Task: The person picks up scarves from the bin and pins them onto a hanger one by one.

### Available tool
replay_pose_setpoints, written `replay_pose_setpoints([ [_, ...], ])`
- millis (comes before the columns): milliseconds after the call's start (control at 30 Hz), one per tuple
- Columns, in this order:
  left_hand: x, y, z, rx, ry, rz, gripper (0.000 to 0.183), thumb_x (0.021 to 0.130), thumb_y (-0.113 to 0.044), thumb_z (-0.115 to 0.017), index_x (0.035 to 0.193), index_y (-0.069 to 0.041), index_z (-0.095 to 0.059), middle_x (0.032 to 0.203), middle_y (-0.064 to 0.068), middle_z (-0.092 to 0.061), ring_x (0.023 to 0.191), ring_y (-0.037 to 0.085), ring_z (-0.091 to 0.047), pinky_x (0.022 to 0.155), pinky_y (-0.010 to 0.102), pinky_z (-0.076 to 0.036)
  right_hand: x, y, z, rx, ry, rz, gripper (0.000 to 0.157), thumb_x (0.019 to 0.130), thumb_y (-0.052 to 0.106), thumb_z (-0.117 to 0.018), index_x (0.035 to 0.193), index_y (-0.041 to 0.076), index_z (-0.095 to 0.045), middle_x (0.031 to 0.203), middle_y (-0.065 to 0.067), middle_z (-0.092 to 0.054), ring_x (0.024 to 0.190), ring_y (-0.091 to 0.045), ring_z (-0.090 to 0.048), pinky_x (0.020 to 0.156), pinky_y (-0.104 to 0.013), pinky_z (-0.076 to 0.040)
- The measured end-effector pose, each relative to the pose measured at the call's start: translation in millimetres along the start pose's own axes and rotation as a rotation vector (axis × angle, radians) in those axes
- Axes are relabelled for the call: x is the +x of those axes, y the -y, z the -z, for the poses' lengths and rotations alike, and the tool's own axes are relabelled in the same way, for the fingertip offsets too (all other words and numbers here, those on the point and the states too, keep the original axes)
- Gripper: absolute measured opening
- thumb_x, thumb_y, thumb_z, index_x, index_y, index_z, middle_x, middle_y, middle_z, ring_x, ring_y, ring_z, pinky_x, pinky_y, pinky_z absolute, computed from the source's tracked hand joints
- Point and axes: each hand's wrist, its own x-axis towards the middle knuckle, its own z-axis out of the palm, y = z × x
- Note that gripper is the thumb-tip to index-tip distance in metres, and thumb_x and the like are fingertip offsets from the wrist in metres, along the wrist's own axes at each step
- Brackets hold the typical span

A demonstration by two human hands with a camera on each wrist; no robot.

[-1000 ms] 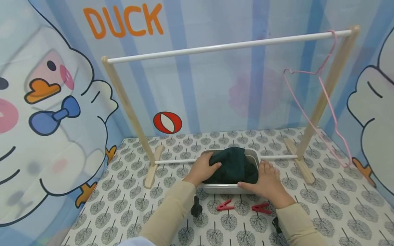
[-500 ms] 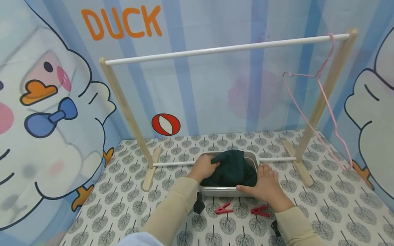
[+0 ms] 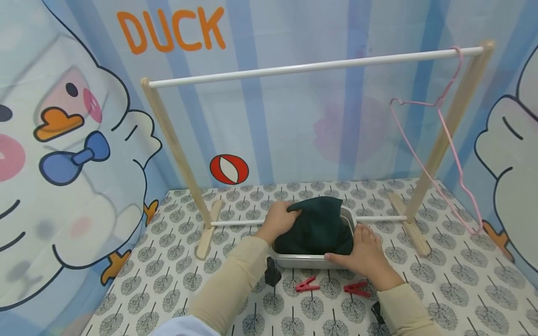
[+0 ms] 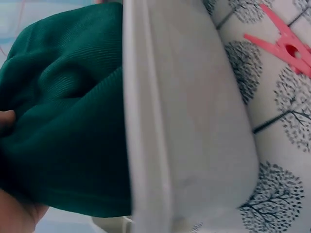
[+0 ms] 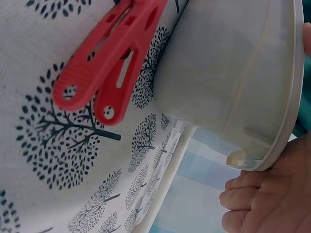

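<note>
A dark green piece of fabric [image 3: 315, 228] lies bunched in a whitish plastic basin [image 3: 302, 262], part of it raised above the rim. My left hand [image 3: 279, 219] pinches the fabric's upper left edge. In the left wrist view the fabric [image 4: 73, 121] looks finely ribbed and droops beside the basin wall [image 4: 199, 116]; whether it is a garment cannot be told. My right hand [image 3: 370, 254] rests at the basin's front right corner, thumb across the front rim, the other fingers extended along the outside of the right end.
Two red clothes pegs [image 3: 308, 283] [image 3: 357, 289] lie in front of the basin on the tree-patterned cloth [image 3: 168, 284]. Behind, a wooden rack with a white rail [image 3: 315, 68] spans the table. A pink hanger [image 3: 439, 100] hangs at its right end.
My left hand has lifted the green fabric's edge slightly, and more of it now stands above the basin. The right hand keeps its place at the corner.
</note>
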Motion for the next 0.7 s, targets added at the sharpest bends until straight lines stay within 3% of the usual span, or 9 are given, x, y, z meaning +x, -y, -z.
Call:
replay_pose_setpoints([
  [400,1.2,-25.9,17.9,-0.157,-0.078,0.018,0.023,0.094,-0.022,-0.055,0.109,-0.011,-0.069,0.102,0.009,-0.067,0.094,0.024,-0.061,0.077,0.037,-0.049,-2,2,2.1,0.000,-0.003,0.002,0.127,0.069,0.072,-0.061,0.138,-0.020,-0.008,0.144,-0.040,-0.006,0.134,-0.052,-0.007,0.106,-0.064,-0.008],
  [533,0.8,-34.9,26.1,-0.192,-0.104,-0.009,0.021,0.093,-0.020,-0.055,0.105,-0.010,-0.070,0.100,0.010,-0.067,0.093,0.024,-0.061,0.076,0.036,-0.048,-3,2,2.8,0.001,-0.014,0.013,0.127,0.069,0.072,-0.061,0.138,-0.020,-0.008,0.145,-0.039,-0.006,0.134,-0.052,-0.007,0.106,-0.064,-0.007],
  [700,-0.8,-43.6,34.9,-0.249,-0.111,-0.024,0.018,0.094,-0.020,-0.054,0.097,-0.011,-0.069,0.084,0.007,-0.064,0.075,0.020,-0.054,0.065,0.032,-0.042,-4,2,1.3,0.011,-0.042,0.028,0.125,0.069,0.069,-0.063,0.138,-0.021,-0.010,0.144,-0.040,-0.009,0.133,-0.052,-0.010,0.106,-0.063,-0.009],
])
